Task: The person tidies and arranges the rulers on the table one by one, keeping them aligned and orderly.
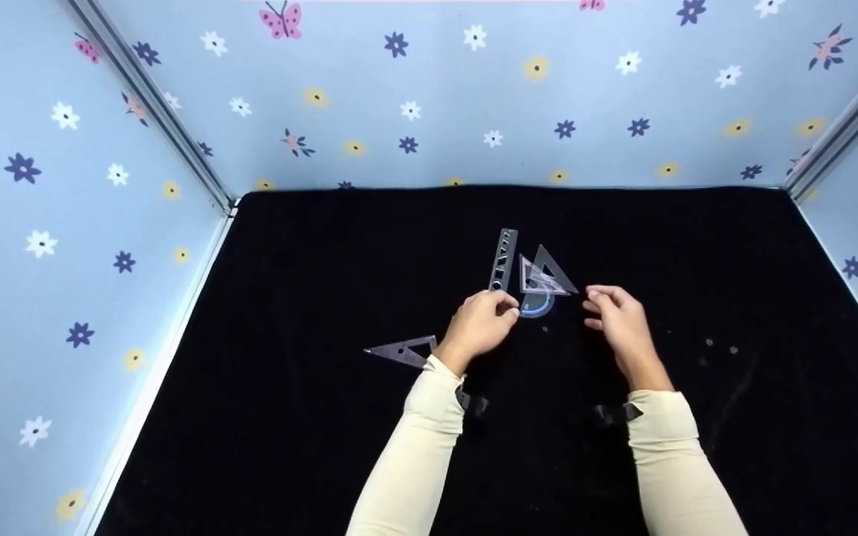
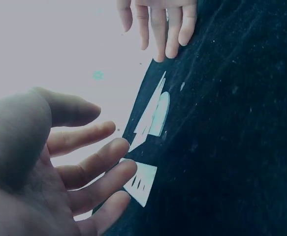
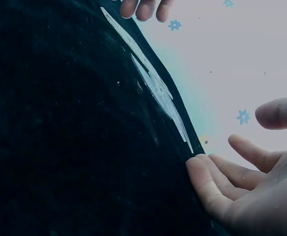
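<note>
In the head view my left hand (image 1: 480, 325) is at the near end of a clear ruler (image 1: 503, 268) with cut-out shapes. The left wrist view shows this hand's fingers relaxed and apart, with fingertips right at the ruler. To the right of the ruler, a pink-edged set square (image 1: 548, 291) overlaps a clear set square (image 1: 559, 272) and a protractor (image 1: 537, 309) with a blue arc. My right hand (image 1: 623, 324) hovers just right of this group, fingers loosely bent and holding nothing. Another set square (image 1: 388, 351) lies left of my left wrist, partly hidden by it.
Black cloth (image 1: 310, 283) covers the table. Flower-patterned panels (image 1: 444, 89) stand behind it and on both sides, joined by metal corner posts (image 1: 153, 104). Small pale specks (image 1: 733, 349) dot the cloth on the right. Dark straps (image 1: 474, 402) circle both wrists.
</note>
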Motion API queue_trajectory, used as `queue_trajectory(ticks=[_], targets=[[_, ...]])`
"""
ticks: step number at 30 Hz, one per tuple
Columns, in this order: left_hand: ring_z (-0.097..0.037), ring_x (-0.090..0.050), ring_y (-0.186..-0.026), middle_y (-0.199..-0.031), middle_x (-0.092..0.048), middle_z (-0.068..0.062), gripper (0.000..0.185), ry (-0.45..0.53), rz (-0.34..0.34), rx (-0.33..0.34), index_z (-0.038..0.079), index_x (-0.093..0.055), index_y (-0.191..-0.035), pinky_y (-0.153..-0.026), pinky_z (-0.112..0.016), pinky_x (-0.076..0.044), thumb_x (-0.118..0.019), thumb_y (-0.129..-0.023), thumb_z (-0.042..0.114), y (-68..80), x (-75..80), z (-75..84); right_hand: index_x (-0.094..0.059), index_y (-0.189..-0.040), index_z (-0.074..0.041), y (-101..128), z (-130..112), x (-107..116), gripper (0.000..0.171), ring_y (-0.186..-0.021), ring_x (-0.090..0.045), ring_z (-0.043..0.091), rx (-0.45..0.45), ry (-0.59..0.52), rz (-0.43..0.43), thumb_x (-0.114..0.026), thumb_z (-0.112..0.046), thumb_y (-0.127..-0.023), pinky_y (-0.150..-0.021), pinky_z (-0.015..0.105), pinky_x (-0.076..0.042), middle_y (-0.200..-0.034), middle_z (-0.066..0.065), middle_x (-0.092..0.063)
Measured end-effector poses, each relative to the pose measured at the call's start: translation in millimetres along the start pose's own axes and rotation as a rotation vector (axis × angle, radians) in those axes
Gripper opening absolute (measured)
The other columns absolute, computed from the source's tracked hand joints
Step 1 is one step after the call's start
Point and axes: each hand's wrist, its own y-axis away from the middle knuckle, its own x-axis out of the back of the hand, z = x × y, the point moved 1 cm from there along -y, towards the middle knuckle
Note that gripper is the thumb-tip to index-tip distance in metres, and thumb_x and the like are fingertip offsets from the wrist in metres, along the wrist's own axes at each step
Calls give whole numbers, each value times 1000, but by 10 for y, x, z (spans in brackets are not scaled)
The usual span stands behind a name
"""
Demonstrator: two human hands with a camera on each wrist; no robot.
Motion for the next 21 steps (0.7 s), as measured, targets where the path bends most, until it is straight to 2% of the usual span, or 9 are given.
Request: queue_trajectory(ticks=[7, 12, 15, 18, 21], targets=[[-14, -62, -100, -105, -68, 4, 21, 22, 9, -11, 18, -75, -111, -87, -33, -50, -64, -95, 26, -103, -35, 109, -54, -135, 9, -28, 92, 16, 39, -112, -59, 26, 43, 87, -16, -51, -15, -104, -86, 27, -54, -135, 24, -56], [-15, -62, -98, -103, -66, 2, 22, 31, 40, -30, 15, -74, -112, -88, -31, -48, -64, -95, 23, -187, -102, 147, -52, -140, 6, -15, 134, 53, 43, -109, -62, 31, 92, 217, -72, -52, -14, -102, -87, 27, -54, -137, 24, -56], [-16, -61, -104, -108, -65, 1, 25, 43, 43, -27, 12, -73, -117, -94, -30, -46, -63, -95, 22, -233, -157, 165, -49, -143, 4, 2, 148, 68, 46, -106, -64, 34, 118, 310, -98, -53, -15, -102, -87, 24, -52, -137, 24, -57], [-19, -58, -113, -116, -65, -1, 30, 56, 53, -13, 11, -69, -123, -100, -31, -44, -64, -95, 21, -276, -207, 181, -48, -144, 2, 9, 158, 60, 47, -104, -65, 31, 143, 380, -97, -54, -16, -101, -86, 22, -50, -130, 24, -62], [-21, -54, -118, -124, -65, -2, 40, 80, 84, 11, 9, -62, -132, -102, -30, -42, -65, -93, 19, -320, -248, 177, -49, -145, 1, 0, 169, 29, 48, -104, -65, 28, 161, 418, -90, -55, -17, -101, -88, 26, -49, -124, 23, -65]])
